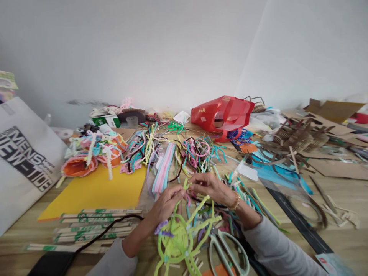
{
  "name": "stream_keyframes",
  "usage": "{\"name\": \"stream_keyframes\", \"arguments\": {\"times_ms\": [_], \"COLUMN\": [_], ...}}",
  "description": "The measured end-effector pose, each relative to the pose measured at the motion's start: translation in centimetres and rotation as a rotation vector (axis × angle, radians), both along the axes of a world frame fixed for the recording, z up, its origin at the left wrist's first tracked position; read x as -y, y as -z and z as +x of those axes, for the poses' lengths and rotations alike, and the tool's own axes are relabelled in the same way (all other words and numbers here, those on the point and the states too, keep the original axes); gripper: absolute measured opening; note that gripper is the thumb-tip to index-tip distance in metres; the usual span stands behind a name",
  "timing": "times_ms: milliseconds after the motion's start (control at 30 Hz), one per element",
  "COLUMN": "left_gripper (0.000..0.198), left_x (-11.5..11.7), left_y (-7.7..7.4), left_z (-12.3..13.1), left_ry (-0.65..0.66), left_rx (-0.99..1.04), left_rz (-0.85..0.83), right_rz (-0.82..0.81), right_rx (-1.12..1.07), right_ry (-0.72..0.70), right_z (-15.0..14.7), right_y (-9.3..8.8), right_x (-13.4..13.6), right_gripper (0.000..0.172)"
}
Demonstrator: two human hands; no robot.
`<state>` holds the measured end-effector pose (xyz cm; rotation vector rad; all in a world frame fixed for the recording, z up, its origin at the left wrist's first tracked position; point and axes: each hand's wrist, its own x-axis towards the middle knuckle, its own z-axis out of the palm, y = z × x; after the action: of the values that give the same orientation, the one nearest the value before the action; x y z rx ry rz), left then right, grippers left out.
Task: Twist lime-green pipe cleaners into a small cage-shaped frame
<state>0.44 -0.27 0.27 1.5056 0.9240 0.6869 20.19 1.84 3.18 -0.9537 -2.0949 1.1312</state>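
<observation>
My left hand [166,203] and my right hand [211,188] meet over the table, both pinching a lime green pipe cleaner [187,183] between their fingertips. Below them lies a coiled tangle of lime green pipe cleaners [178,235] with a purple piece on its left side. The right wrist wears a beaded bracelet [236,202]. Pale green scissors [227,249] lie under my right forearm. Loose pipe cleaners in many colours [172,153] spread across the table beyond my hands.
A yellow sheet [97,191] lies at the left, with wrapped chopsticks [94,226] in front of it. A white printed bag [25,161] stands far left. A red bag [221,113] sits at the back; cardboard scraps [304,142] and a black ruler [299,224] lie at the right.
</observation>
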Motion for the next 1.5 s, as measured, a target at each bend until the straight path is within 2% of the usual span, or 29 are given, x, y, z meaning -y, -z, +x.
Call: {"name": "stream_keyframes", "arguments": {"times_ms": [233, 433, 533, 700, 933, 1033, 1133, 1200, 1267, 1367, 1500], "left_gripper": [0.039, 0.036, 0.035, 0.038, 0.031, 0.029, 0.03, 0.032, 0.035, 0.035, 0.035], "left_x": [0.0, 0.4, 0.6, 0.9, 0.8, 0.8, 0.8, 0.6, 0.3, -0.1, -0.2], "left_y": [0.7, 0.5, 0.4, -0.2, -0.3, -0.1, -0.2, -0.2, -0.2, 0.1, 0.5], "left_z": [-0.3, -0.2, -0.1, 0.2, 0.5, 0.7, 0.6, 0.4, 0.2, 0.0, 0.0], "left_ry": [0.03, 0.075, 0.076, 0.06, -0.005, -0.019, -0.001, 0.017, 0.035, 0.042, 0.021], "left_rx": [-0.017, -0.135, -0.164, -0.239, -0.26, -0.253, -0.175, -0.09, 0.002, 0.116, 0.177], "left_rz": [-0.059, 0.0, 0.066, 0.138, 0.268, 0.261, 0.176, 0.09, 0.007, -0.083, -0.156], "right_rz": [0.301, 0.403, 0.349, 0.123, -0.079, -0.134, -0.145, -0.106, -0.001, 0.165, 0.301], "right_rx": [0.098, 0.105, 0.055, 0.04, 0.049, 0.032, -0.002, -0.016, 0.0, 0.017, 0.04], "right_ry": [-0.011, -0.026, 0.03, 0.093, 0.129, 0.116, 0.063, 0.039, 0.063, 0.088, 0.039], "right_z": [-0.3, -0.9, -1.0, -1.0, -1.3, -1.3, -1.1, -0.9, -0.6, -0.4, -0.3], "right_y": [-0.9, -1.1, -0.5, 0.4, 0.0, 0.0, 0.3, 0.5, 0.7, 0.9, 0.8], "right_x": [0.7, 1.5, 1.2, 0.8, 1.1, 1.2, 1.0, 0.8, 0.5, 0.2, 0.1], "right_gripper": [0.02, 0.019, 0.015, 0.017, 0.023, 0.025, 0.027, 0.023, 0.014, 0.016, 0.005]}}
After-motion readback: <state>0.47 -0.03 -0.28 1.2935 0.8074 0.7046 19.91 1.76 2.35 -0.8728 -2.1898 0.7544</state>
